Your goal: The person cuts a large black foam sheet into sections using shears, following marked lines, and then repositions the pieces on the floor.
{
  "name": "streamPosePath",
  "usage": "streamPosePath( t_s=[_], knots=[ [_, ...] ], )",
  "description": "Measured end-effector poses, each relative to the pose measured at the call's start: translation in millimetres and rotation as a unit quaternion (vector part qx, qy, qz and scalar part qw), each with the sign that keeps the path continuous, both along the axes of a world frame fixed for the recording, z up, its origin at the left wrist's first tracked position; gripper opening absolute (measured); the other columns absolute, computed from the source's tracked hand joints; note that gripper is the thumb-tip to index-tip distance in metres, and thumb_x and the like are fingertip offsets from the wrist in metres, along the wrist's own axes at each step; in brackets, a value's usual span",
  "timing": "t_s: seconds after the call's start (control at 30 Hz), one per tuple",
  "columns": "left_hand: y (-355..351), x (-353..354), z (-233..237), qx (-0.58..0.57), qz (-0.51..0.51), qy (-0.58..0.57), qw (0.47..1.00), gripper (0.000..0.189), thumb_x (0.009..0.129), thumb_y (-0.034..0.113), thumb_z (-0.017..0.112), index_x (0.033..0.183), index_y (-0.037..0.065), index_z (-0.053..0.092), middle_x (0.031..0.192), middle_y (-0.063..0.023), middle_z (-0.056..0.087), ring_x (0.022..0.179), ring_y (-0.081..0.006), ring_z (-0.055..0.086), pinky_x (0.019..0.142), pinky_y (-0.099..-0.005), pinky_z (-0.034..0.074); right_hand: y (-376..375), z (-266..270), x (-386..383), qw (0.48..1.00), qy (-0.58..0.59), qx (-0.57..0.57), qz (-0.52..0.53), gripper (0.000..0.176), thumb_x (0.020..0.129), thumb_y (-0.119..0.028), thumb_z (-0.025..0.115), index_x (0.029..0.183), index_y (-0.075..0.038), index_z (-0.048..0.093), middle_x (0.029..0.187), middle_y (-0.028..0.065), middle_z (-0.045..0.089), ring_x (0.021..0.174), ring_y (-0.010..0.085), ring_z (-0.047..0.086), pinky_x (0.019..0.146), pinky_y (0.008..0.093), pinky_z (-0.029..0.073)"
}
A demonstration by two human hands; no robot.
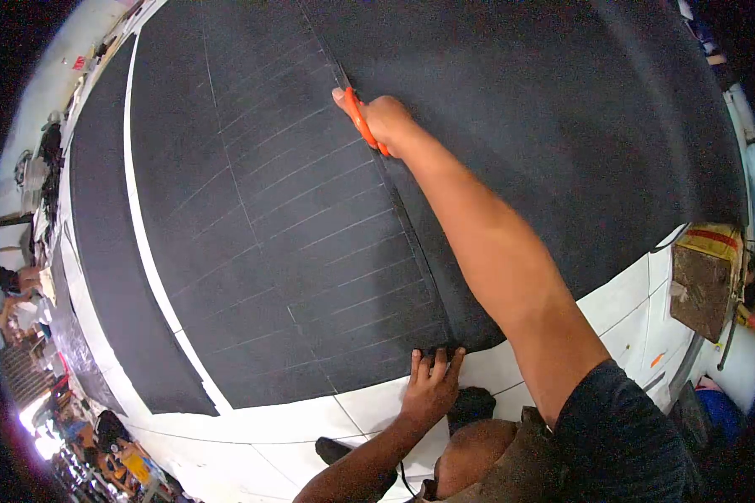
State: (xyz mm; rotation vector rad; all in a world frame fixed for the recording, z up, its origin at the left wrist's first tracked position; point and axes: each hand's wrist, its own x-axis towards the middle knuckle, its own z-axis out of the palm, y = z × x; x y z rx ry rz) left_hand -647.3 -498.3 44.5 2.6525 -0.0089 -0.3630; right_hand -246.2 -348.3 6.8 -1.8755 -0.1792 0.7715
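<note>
A large black sheet (302,277), marked with thin pale chalk-like lines, lies spread on the white tiled floor. A long cut runs through it from the near edge up toward the top of the view. At the upper end of that cut, my right hand (386,121) grips orange-handled scissors (361,126); their blades are mostly hidden against the dark material. My left hand (434,386) rests at the sheet's near edge beside the start of the cut. Its fingers are stretched out and apart, with the fingertips on the material.
To the left lies a separate long black strip (109,243), with a band of white tile (147,226) between it and the sheet. A worn box (706,281) stands at the right. Other people (130,461) and clutter are at the lower left.
</note>
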Motion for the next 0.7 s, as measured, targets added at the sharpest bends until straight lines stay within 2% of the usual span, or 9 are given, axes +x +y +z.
streamPosePath(
  t_s=[0.13, 0.33, 0.5, 0.7],
  knots=[
    [-0.2, -1.0, -2.0, 0.023, -0.008, 0.001, 1.0, 0.066, 0.081, 0.025, 0.062, 0.143, 0.012, 0.041, 0.126, -0.0178, 0.044, 0.11, -0.0347, 0.05, 0.109, -0.0555, 0.03, 8.1, 13.4, 10.6, 0.999, 0.034, 0.009, 0.004, 0.074, 0.073, -0.076, 0.061, 0.057, -0.004, 0.054, 0.057, 0.0076, 0.051, 0.054, 0.021, 0.049, 0.051, 0.0389, 0.039],
    [0.9, -3.0, -2.1, 0.008, -0.018, 0.009, 1.0, 0.066, 0.081, 0.027, 0.063, 0.143, 0.012, 0.041, 0.127, -0.0174, 0.043, 0.112, -0.0351, 0.048, 0.109, -0.0555, 0.031, 26.8, 15.0, 34.8, 1.0, -0.003, -0.002, 0.019, 0.073, 0.073, -0.075, 0.062, 0.059, -0.004, 0.055, 0.057, 0.0086, 0.051, 0.052, 0.0213, 0.05, 0.051, 0.0378, 0.039],
    [0.4, -4.0, -4.0, -0.009, -0.005, 0.006, 1.0, 0.066, 0.081, 0.027, 0.062, 0.143, 0.013, 0.042, 0.126, -0.0175, 0.042, 0.111, -0.0342, 0.049, 0.108, -0.0554, 0.031, 36.5, 14.4, 46.9, 0.998, 0.054, 0.038, 0.02, 0.068, 0.074, -0.072, 0.064, 0.057, -0.007, 0.052, 0.053, 0.0072, 0.048, 0.047, 0.0181, 0.046, 0.046, 0.0365, 0.035],
    [2.4, -6.8, -6.2, -0.005, -0.017, -0.004, 1.0, 0.065, 0.082, 0.026, 0.062, 0.142, 0.013, 0.042, 0.126, -0.0187, 0.042, 0.11, -0.0355, 0.05, 0.106, -0.0576, 0.034, 46.9, 15.6, 66.2, 0.998, 0.063, 0.013, 0.027, 0.065, 0.075, -0.07, 0.065, 0.056, -0.009, 0.05, 0.051, 0.0057, 0.046, 0.044, 0.0176, 0.043, 0.044, 0.0361, 0.032]
  ],
)
